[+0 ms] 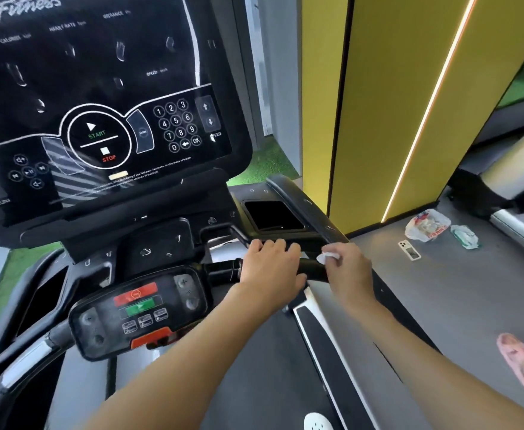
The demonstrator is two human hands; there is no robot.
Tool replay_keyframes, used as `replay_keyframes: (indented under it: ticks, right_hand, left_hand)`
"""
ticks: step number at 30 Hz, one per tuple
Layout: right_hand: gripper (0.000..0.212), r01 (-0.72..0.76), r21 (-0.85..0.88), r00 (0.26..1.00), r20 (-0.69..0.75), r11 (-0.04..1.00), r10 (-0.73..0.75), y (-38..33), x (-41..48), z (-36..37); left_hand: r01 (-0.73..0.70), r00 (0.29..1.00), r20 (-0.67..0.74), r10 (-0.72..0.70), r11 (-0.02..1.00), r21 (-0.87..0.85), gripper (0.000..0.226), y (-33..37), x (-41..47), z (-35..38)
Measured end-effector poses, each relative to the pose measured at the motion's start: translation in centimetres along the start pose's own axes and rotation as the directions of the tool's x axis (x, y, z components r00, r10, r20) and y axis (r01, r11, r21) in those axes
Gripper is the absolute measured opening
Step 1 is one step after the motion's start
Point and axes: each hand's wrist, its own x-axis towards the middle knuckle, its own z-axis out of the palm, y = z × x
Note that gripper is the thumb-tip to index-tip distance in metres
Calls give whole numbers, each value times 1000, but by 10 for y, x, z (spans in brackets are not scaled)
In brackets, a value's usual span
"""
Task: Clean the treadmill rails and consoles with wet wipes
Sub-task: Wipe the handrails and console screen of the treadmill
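The left hand (270,268) curls over the black padded treadmill handlebar (314,269), hiding that stretch. Just beside it, the right hand (349,273) pinches a crumpled white wet wipe (327,257) against the same bar. On the grey floor (440,293) beyond lie a printed plastic bag (428,226), a pale green packet (465,237) and a white phone (409,249), and a pink slipper (521,364) is cut off at the right edge.

wall: yellow panels (378,88), lit strip (423,119) | floor: grey (440,299), green turf (265,169) | phone (409,250), pink slipper (521,364)
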Motion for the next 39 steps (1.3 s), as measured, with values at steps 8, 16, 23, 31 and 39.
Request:
replay_keyframes:
  ticks: [8, 16, 23, 31, 39]
  right_hand:
    - [18, 173, -118, 983, 81, 978, -164, 31, 6, 14]
    - [22, 202, -82, 977, 87, 976, -195, 34, -1, 12]
    - [27, 286, -68, 950, 149, 956, -274, 28, 2, 14]
    - [31, 284, -51, 950, 153, 958, -273, 31, -3, 14]
    - [36, 241, -65, 954, 196, 968, -225, 24, -2, 10]
  left_hand:
    - [33, 997, 68, -40, 995, 93, 30, 12, 26, 15]
    - [53, 995, 78, -60, 996, 78, 32, 14, 25, 17]
    - [64, 995, 75, -72, 994, 94, 34, 17, 25, 20]
    - [57, 996, 64, -63, 995, 81, 34, 16, 27, 21]
    - [48, 997, 58, -52, 996, 76, 35, 15, 28, 21]
